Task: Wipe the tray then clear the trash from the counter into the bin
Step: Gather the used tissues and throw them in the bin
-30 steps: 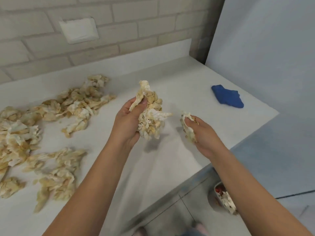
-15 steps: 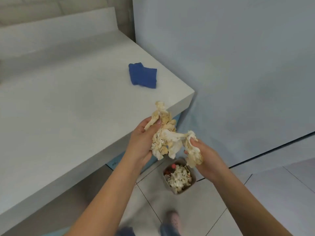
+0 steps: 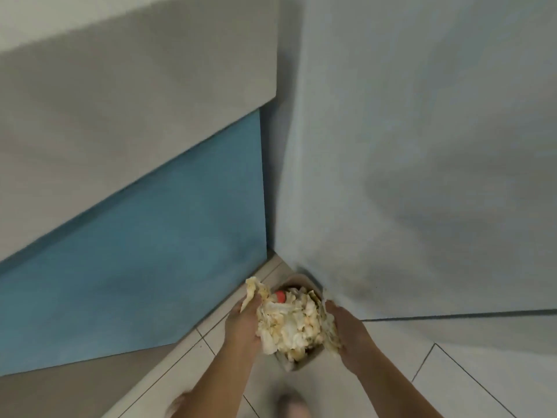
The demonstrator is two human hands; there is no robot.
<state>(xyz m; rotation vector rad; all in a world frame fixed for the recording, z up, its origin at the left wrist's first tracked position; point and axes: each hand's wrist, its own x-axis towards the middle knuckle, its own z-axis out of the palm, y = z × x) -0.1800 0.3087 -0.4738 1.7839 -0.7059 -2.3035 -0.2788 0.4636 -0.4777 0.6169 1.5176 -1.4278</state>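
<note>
A small grey bin (image 3: 297,364) stands on the floor in the corner beside the counter. It holds crumpled paper and something red (image 3: 280,296). My left hand (image 3: 244,322) grips a wad of stained, crumpled paper trash (image 3: 289,322) right over the bin's mouth. My right hand (image 3: 346,330) holds a smaller crumpled piece (image 3: 330,336) at the bin's right rim. The two wads touch and hide most of the bin's opening. The tray is out of view.
The white counter (image 3: 135,86) rises at the upper left, with a blue cabinet front (image 3: 150,251) below it. A pale blue wall (image 3: 422,146) fills the right. Light floor tiles (image 3: 452,372) lie underneath, and my shoe (image 3: 292,407) shows at the bottom edge.
Both hands have carried the paper wads off the counter and down to the bin's mouth. My head has tilted down, so the counter top and blue cloth have left the view.
</note>
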